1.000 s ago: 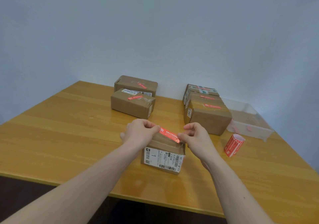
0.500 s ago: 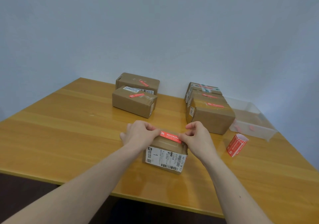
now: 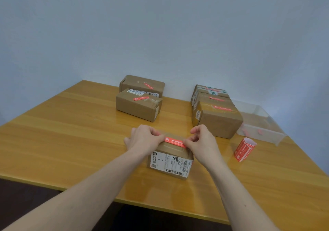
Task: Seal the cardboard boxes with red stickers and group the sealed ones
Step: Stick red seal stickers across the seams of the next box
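My left hand pinches one end of the red sticker, stretched flat over the nearest box on the bench; my right hand pinches the other end. Thin, floppy, tacky: best held by its tips.

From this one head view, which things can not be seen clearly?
- Ends of the red sticker: covered by the left hand and right hand, so their grip is unclear.
- Top seam of the near box: behind hands and sticker.
- Label print on that box: too small to read.
- Rear boxes on the right: partly hidden by the box in front.
- Small red pieces in the clear tray: blurred.
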